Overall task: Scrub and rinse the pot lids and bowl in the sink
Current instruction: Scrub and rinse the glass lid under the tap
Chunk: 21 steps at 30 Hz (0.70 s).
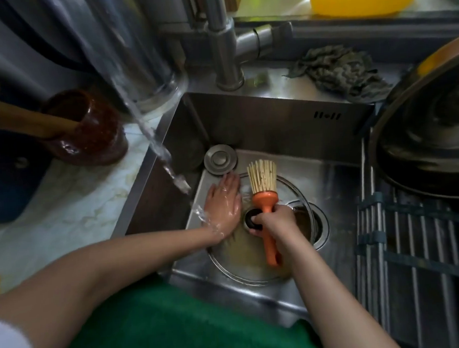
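A glass pot lid [244, 256] with a metal rim and a black knob [253, 220] lies flat on the bottom of the steel sink [273, 122]. My left hand [223, 203] rests flat on the lid's left part, fingers straight, wet from a stream of water [165, 156] that falls onto it. My right hand [275, 222] grips the orange handle of a bamboo-bristle brush [263, 180] and also touches the lid's knob. The brush's bristles point away from me, above the lid's far edge. A second, dark lid [433, 140] leans on the rack at the right.
The faucet [223, 53] stands behind the sink, with a dark rag [340, 73] beside it. A round drain plug [220, 159] lies in the sink's far left corner. A brown ceramic jar [91, 128] with wooden utensils stands on the left counter. A roll-up rack [415, 243] covers the right side.
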Tool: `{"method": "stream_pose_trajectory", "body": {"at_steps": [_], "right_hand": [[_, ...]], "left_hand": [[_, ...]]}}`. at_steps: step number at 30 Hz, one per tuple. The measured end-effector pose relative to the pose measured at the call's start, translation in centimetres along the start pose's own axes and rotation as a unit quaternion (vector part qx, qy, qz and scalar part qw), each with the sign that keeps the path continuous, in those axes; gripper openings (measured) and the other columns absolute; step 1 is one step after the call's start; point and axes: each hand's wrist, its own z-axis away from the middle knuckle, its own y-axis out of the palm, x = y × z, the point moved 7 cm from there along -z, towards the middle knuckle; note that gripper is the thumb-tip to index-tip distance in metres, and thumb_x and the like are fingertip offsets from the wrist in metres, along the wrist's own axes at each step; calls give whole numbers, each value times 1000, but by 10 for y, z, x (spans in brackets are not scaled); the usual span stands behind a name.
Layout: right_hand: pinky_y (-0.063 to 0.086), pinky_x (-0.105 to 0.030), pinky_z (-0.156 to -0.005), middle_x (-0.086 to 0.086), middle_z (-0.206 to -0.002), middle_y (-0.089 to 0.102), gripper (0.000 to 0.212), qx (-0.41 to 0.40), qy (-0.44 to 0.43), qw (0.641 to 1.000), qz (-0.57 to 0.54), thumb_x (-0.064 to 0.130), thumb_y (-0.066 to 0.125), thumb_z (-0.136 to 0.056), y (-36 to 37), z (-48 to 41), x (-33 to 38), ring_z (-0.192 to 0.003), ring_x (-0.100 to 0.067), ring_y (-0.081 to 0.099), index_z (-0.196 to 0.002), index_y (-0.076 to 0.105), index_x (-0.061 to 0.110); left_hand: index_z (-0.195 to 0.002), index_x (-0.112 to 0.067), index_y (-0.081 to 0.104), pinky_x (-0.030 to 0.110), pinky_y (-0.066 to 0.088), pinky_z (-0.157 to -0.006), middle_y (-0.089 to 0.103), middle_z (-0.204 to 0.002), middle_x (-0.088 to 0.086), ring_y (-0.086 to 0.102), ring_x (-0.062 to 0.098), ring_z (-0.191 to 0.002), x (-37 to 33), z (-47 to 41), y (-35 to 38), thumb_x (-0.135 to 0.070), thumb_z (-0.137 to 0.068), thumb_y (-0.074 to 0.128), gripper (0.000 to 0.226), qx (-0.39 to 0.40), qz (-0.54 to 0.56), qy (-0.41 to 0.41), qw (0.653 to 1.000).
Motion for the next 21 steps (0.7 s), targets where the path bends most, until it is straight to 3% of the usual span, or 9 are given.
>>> {"method": "stream_pose_trajectory", "body": {"at_steps": [2,5,6,9,10,12,15,19,21], "right_hand": [[57,-44,-77,-14,-84,59,22,11,-2,1000,-7,-16,61,-79,4,2,-3,-69,-28,63,-94,57,0],[57,-43,-77,-12,-81,60,18,0,-13,1000,-26,-14,62,-79,1,1,-3,-68,-25,63,-88,59,2],[58,-43,-77,-11,-80,60,17,-6,-18,1000,-24,-13,62,-79,0,-1,-4,-68,-24,63,-85,59,3],[58,-44,-76,-10,-82,58,23,-18,-28,999,-2,-11,63,-80,-2,-3,-4,-66,-21,62,-100,58,0],[58,-43,-76,-10,-83,58,27,-16,-30,999,-1,-10,64,-80,-2,-3,-5,-67,-21,62,-104,58,-1],[58,-39,-76,-12,-89,63,30,-4,-49,999,10,-6,68,-79,0,-2,-3,-72,-22,64,-106,58,2],[52,-33,-76,-11,-104,62,49,-13,-135,980,144,12,83,-68,7,4,6,-87,-23,63,-109,56,11],[42,-27,-86,-5,-116,47,59,-36,-218,935,278,17,83,-68,10,13,18,-102,-21,54,-117,52,12],[43,-27,-84,-4,-116,50,50,-52,-248,920,300,14,80,-72,8,16,22,-100,-20,55,-115,54,11]], "left_hand": [[-146,-12,31,38,19,-116,32,-153,6,28,19,-142,-11,33,9,-31,-92,26,58,2,-26,100,995],[-149,-11,18,33,4,-119,22,-155,7,11,14,-146,-17,57,17,-31,-94,35,61,69,-22,249,966],[-149,-14,20,34,5,-119,24,-155,5,12,14,-145,-13,43,11,-31,-95,32,58,58,-32,243,968],[-146,-19,34,40,22,-115,32,-153,3,28,20,-142,7,11,-1,-32,-93,21,56,25,59,12,998],[-146,-20,35,43,26,-113,34,-152,4,31,22,-141,3,19,-1,-32,-92,22,57,22,51,-18,998],[-148,-17,27,47,25,-115,29,-154,4,26,21,-143,-15,47,11,-30,-91,31,58,35,12,57,998],[-148,-3,20,44,11,-118,17,-156,12,8,20,-146,-17,59,18,-33,-90,37,68,115,21,176,977],[-143,-3,33,33,6,-118,30,-151,17,19,25,-142,-17,40,-14,-25,-88,42,60,144,26,179,973],[-148,-9,23,30,4,-116,18,-155,14,12,25,-144,0,38,-17,-24,-86,51,69,151,23,76,985]]}}
